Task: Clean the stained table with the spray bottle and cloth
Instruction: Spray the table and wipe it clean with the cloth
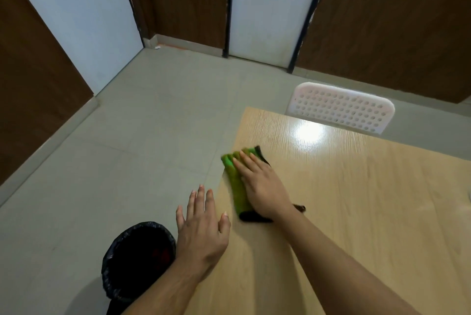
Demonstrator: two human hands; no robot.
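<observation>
a bin lined with a black bag (139, 261) stands on the tiled floor (127, 141) at lower left, just beside the desk's near corner. above it the left hand (201, 228) is spread flat, fingers straight and apart, holding nothing, its thumb over the edge of the wooden desk (356, 200). further right the right hand (262, 187) presses flat on a green cloth with black trim (235, 182), fingers straight and close together, near the desk's left edge. a white perforated chair back (341, 107) shows behind the desk's far side.
</observation>
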